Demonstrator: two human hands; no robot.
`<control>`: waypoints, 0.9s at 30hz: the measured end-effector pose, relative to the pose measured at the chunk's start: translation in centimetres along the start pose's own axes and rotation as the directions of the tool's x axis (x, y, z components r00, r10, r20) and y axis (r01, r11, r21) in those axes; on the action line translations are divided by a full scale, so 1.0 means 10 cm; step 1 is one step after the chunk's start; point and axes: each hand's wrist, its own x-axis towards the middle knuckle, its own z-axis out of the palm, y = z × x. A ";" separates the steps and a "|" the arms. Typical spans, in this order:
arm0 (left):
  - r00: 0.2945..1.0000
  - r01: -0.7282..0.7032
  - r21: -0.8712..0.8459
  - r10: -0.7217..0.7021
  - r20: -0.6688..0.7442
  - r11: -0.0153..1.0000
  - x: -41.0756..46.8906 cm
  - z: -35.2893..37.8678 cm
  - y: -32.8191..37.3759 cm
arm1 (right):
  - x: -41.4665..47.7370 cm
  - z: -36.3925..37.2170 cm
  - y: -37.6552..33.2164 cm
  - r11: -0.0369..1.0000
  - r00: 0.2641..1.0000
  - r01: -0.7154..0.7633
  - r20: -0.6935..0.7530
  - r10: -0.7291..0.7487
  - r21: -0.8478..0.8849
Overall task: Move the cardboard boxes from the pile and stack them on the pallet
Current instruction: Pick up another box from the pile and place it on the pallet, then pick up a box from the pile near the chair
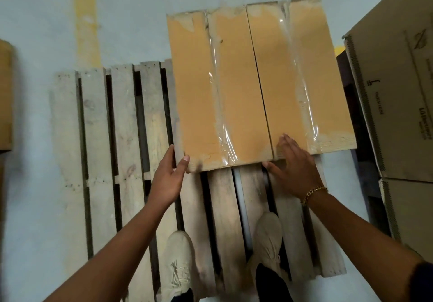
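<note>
You have one box [246, 79] on the pallet [126, 137], and as far as this view shows it is the only one there, so the job looks to be at its start. It appears to sit on the slats at the far right part of the pallet, though its base is hidden and you cannot tell whether it is fully set down or squared up. The rest of the pallet's slats, to the left of your left hand [167, 179] and back toward your shoes [178, 262], carry no boxes. The pile [393, 90] of larger cartons stands beyond your right hand [295, 168], well off to that side, and another carton [4, 95] shows at the edge far to the left of your left hand.

Your left hand clasps the box's near left corner, with the thumb on the near edge and the fingers along the left side. Your right hand lies flat on the box's top near its near edge, with straight fingers and the thumb down on the near face. The box lies just ahead of both hands and touches both.
</note>
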 end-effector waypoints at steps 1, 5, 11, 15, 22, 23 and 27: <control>1.000 -0.028 0.023 0.028 -0.004 0.999 -0.10 -0.13 0.10 | -0.10 -0.12 -0.12 1.000 1.000 -0.007 0.003 0.007 0.023; 0.993 -0.116 0.098 0.117 -0.005 0.988 -0.62 -0.77 0.48 | -0.73 -0.65 -0.77 0.999 0.998 0.034 0.046 -0.036 0.041; 0.962 -0.268 0.203 0.273 0.004 0.942 -1.63 -1.74 1.00 | -1.71 -1.50 -1.74 0.993 0.998 0.045 0.044 -0.050 0.110; 0.944 -0.313 0.221 0.329 -0.035 0.924 -2.35 -2.30 1.24 | -2.24 -2.08 -2.25 0.988 0.996 0.079 0.039 -0.085 0.130; 0.911 -0.350 0.193 0.381 -0.157 0.917 -3.50 -2.93 1.04 | -3.11 -2.74 -2.78 0.979 0.979 0.199 0.025 -0.200 0.041; 0.904 -0.355 0.195 0.389 -0.175 0.914 -3.64 -2.97 0.97 | -3.22 -2.75 -2.81 0.976 0.977 0.212 0.015 -0.213 0.039; 0.867 -0.387 0.188 0.426 -0.260 0.903 -4.26 -3.10 0.61 | -3.77 -2.63 -2.92 0.962 0.963 0.268 -0.028 -0.267 0.060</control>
